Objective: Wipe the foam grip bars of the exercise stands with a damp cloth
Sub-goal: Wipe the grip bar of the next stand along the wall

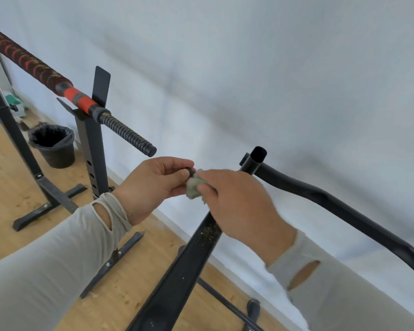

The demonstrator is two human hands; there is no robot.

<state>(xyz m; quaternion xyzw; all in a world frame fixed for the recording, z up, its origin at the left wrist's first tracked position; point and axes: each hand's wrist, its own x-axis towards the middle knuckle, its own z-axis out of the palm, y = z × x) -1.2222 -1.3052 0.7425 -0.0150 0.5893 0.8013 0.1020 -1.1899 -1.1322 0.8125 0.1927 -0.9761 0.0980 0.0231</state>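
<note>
The step in hand looks like wiping the short end of a grip bar; to do it well, I judge, the cloth should wrap right round the bar end, the other hand should steady the tip so the stand does not rock, and the wipe should run along the foam with a slight twist rather than dabbing, the damp side turned as it picks up grit; pressing hard on foam could tear it, so firm but even pressure serves best; the left hand, at about nine o'clock from the cloth, has its fingers curled and pinches a small dark end piece, which may be the bar tip or a cap, too small to tell; the right hand, at about four o'clock from the cloth, grips the greenish cloth between thumb and fingers, the wad bunched and touching the dark piece; the two hands nearly meet at the cloth; a black upright, speckled with dust, runs down toward seven o'clock beneath the right hand; an open tube end stands at two o'clock from the hands; the red-and-black foam bar on the far stand lies well apart toward ten o'clock, unwiped so far as I can judge.
</note>
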